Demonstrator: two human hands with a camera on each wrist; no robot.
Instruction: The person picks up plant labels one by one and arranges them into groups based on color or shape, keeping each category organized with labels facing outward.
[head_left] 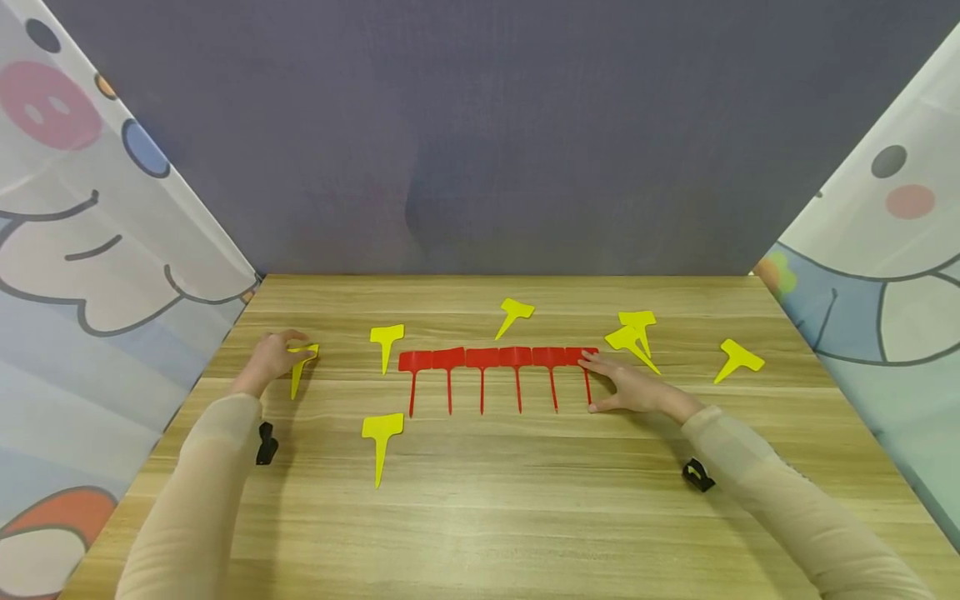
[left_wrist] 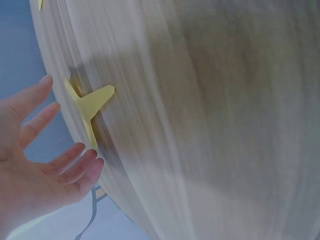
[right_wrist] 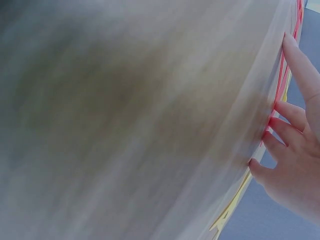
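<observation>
At the left of the table, my left hand (head_left: 272, 360) is beside a yellow T-shaped plant label (head_left: 297, 379). In the left wrist view its fingers (left_wrist: 80, 172) are loosely spread around this label (left_wrist: 91, 106), not closed on it. Red T-shaped plant labels (head_left: 483, 358) lie side by side in a row, stems toward me. My right hand (head_left: 628, 386) rests at the row's right end, fingertips on the last red label (head_left: 587, 379) and thumb near its stem. From the right wrist, the fingers look spread along the red labels (right_wrist: 280, 80).
More yellow labels lie around the row: one at left (head_left: 386, 337), one nearer me (head_left: 382, 429), one behind (head_left: 516, 312), two overlapping (head_left: 637, 321) and one far right (head_left: 737, 358). Black wrist pieces (head_left: 266, 443) show by both forearms. A grey panel (head_left: 480, 133) stands behind the wooden table (head_left: 480, 533).
</observation>
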